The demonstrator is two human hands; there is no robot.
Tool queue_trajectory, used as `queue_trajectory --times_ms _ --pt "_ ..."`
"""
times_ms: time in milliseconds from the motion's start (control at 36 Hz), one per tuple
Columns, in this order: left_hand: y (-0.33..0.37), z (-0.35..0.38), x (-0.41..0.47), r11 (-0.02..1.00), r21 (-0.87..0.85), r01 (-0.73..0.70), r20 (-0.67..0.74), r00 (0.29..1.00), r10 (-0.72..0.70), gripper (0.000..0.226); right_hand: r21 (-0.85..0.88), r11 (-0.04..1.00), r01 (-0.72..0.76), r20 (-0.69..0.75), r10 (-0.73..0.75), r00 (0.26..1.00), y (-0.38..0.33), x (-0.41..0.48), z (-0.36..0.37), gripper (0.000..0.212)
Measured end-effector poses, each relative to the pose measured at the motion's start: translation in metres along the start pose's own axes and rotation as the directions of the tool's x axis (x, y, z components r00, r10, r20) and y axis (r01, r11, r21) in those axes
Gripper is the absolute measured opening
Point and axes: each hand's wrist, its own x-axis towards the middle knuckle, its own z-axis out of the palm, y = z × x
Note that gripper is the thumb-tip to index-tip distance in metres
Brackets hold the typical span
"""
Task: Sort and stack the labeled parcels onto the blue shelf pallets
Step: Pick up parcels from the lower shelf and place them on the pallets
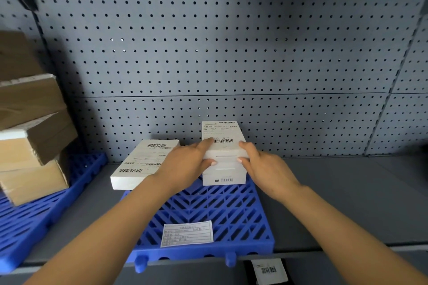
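The left grip [192, 162] and right grip [261, 166] are clamping the top white parcel [223, 143] from either side, forearms angling inward. It is resting on lower white boxes [224, 176] on the blue pallet [208, 210]. Bare slats are lying nearer than the grips, a flat parcel [143, 159] is sitting just left, and the pegboard [231, 53] is standing close behind.

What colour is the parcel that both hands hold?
The parcel is white, with a barcode label on top; seen best in the head view.
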Motion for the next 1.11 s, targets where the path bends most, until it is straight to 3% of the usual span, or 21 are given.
queue_trajectory --times_ms 167,306,500,694,861,1111 --pt "0.003 -0.002 -0.001 0.999 0.032 0.027 0.015 1.000 -0.028 0.061 0.003 1.000 0.005 0.015 -0.005 1.000 0.002 -0.003 -0.003 0.054" --pt "-0.001 0.005 -0.008 0.999 0.042 0.023 0.094 0.995 -0.027 0.092 -0.017 0.999 0.042 0.056 -0.041 0.998 0.004 -0.009 0.001 0.080" --pt "0.004 0.005 -0.008 0.981 0.185 0.050 0.034 0.998 -0.057 0.089 -0.026 0.999 0.034 0.021 -0.034 0.999 0.006 -0.007 0.010 0.080" --pt "0.012 0.010 -0.009 0.981 -0.042 0.191 0.122 0.975 -0.185 0.090 0.062 0.998 -0.001 0.054 -0.003 0.999 0.006 -0.008 0.012 0.079" --pt "0.021 0.009 -0.013 0.956 -0.115 0.268 0.115 0.960 -0.255 0.088 0.135 0.990 0.027 0.053 -0.035 0.998 0.009 -0.007 0.013 0.080" --pt "0.018 0.011 -0.012 0.963 -0.048 0.266 0.120 0.958 -0.259 0.092 0.113 0.986 0.125 -0.012 -0.125 0.992 0.016 -0.008 0.015 0.078"
